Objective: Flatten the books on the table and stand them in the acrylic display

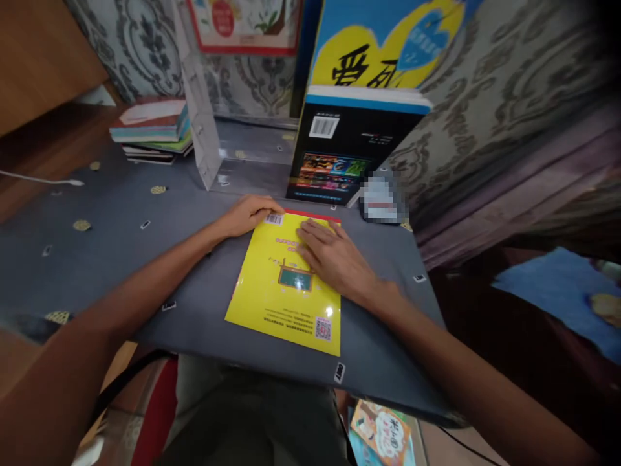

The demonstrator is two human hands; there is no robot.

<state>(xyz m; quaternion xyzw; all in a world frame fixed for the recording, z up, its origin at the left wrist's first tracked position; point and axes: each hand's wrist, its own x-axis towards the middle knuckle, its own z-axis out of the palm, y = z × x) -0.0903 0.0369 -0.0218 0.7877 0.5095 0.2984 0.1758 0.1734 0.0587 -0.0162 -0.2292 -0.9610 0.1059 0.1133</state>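
Head view, frame centre: yellow book (pixel 286 291) flat on grey desk (pixel 121 246). Left hand (pixel 245 217) at top-left corner, right hand (pixel 334 255) spread flat on cover; fingers open, gripping nothing. Prob. light, thin, floppy, glossy-slick; best taken by an edge.

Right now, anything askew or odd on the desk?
Mostly tidy. The yellow book lies back cover up and skewed to the desk edge, left hand at its top corner, right hand flat on it.

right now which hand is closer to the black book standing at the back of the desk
Right. The right hand lies flat on the yellow book just below the black book; the left hand sits further left.
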